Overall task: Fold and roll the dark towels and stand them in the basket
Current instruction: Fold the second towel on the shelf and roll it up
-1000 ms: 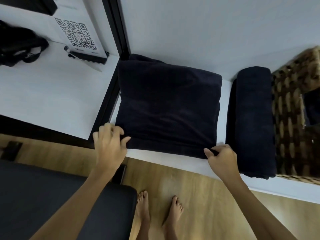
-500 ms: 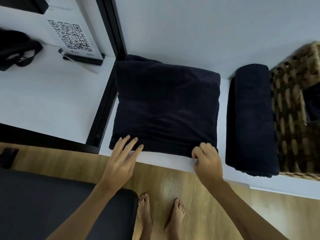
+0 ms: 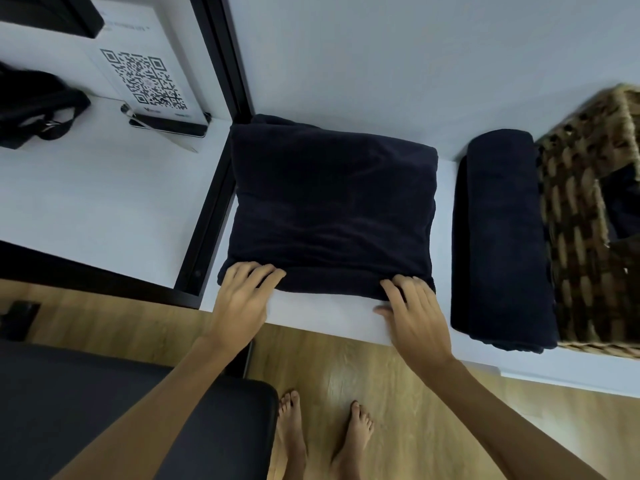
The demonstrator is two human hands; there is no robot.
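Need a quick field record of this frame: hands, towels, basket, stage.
left hand: fingers on near left edge of folded towel
right hand: fingers on its near right edge
rolled towel: lying on the shelf, against the basket
basket contents: something dark inside, unclear
stage: folded, rolling not yet visible

No sleeves or gloves here, just bare forearms, a bare left hand (image 3: 242, 299) and right hand (image 3: 412, 313), plus bare feet (image 3: 349, 441).
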